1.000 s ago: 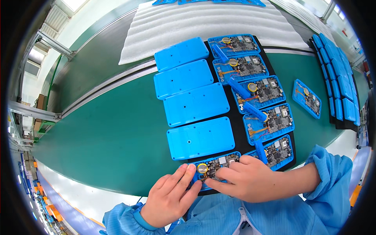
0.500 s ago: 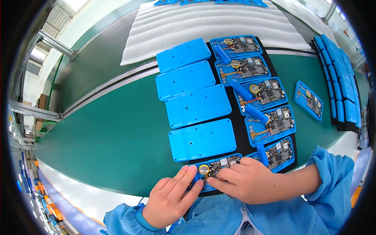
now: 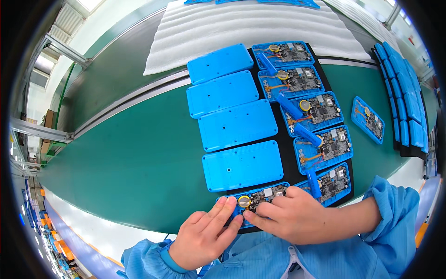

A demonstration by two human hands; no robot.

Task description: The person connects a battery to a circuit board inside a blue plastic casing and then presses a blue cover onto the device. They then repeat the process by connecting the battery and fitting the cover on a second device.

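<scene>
At the near edge of the table lies an open blue device case [image 3: 274, 189] with a dark circuit board and a round yellow-rimmed coin cell [image 3: 244, 201]. My left hand [image 3: 206, 232] grips its left end, fingers together on the far corner and thumb near the coin cell. My right hand [image 3: 292, 216] lies across its right part, fingers curled and closed at the board; the fingertips hide what they touch there. To the right stands a column of similar open cases, the nearest [image 3: 334, 181] with a blue cylindrical battery [image 3: 313, 183] lying across it.
Several blue covers [image 3: 242, 166] lie in a column to the left of the open cases, on a black mat [image 3: 287, 153]. A single open case [image 3: 368, 120] sits apart on the green table [image 3: 125, 172]. Stacked blue cases [image 3: 409, 100] stand far right; white foam sheeting [image 3: 260, 23] lies beyond.
The view has shifted slightly, so the cases sit a little further right in it. Both hands keep nearly the same place on the near case, with only small finger movement.
</scene>
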